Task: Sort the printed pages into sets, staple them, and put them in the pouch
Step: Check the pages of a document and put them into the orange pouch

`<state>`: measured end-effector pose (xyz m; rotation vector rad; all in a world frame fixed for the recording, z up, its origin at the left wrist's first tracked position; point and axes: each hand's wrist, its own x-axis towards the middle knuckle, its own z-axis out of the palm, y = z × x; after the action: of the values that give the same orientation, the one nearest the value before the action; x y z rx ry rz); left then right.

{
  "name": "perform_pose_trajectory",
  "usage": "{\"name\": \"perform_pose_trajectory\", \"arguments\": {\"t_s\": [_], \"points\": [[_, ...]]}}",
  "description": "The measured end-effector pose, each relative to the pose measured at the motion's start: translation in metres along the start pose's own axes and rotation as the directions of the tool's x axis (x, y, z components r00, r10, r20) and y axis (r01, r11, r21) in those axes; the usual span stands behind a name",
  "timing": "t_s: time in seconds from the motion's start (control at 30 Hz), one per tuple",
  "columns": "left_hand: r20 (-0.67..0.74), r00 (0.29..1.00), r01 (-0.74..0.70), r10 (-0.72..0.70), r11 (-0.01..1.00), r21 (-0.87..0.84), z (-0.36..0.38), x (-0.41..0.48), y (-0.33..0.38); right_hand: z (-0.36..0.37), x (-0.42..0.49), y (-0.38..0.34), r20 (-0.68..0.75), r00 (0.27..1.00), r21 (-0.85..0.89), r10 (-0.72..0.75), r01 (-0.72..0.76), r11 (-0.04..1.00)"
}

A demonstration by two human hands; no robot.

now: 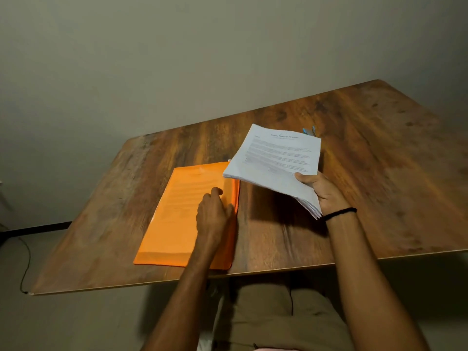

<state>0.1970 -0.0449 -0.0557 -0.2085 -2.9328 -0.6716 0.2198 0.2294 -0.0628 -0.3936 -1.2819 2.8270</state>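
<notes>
On the worktop point(379, 160), your two hands work a pouch and pages.
Your right hand point(321, 191) grips the near corner of the pages point(276, 158), thumb on top, holding the stack tilted above the wood, its left corner over the pouch's far right corner. The orange pouch point(177, 219) lies flat near the front edge, with print showing faintly through it. Your left hand point(215, 216) rests on its right side, fingers bent; motion blur hides whether they pinch the edge. Something small and blue point(310, 130) pokes out behind the pages.
</notes>
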Motion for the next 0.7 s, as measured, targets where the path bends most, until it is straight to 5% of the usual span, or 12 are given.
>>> {"name": "perform_pose_trajectory", "arguments": {"t_s": [0.27, 0.5, 0.7], "points": [[-0.051, 0.997, -0.055, 0.06, 0.993, 0.103, -0.001, 0.001, 0.023, -0.014, -0.008, 0.002, 0.05, 0.991, -0.042, 0.124, -0.122, 0.992], [0.054, 0.998, -0.032, 0.034, 0.999, -0.027, -0.011, 0.002, 0.038, -0.013, -0.011, 0.003, 0.095, 0.983, -0.024, 0.155, -0.154, 0.988], [0.123, 0.992, 0.011, -0.036, 0.98, 0.2, -0.029, 0.009, 0.037, -0.012, -0.012, 0.002, 0.106, 0.981, -0.029, 0.165, -0.163, 0.986]]}}
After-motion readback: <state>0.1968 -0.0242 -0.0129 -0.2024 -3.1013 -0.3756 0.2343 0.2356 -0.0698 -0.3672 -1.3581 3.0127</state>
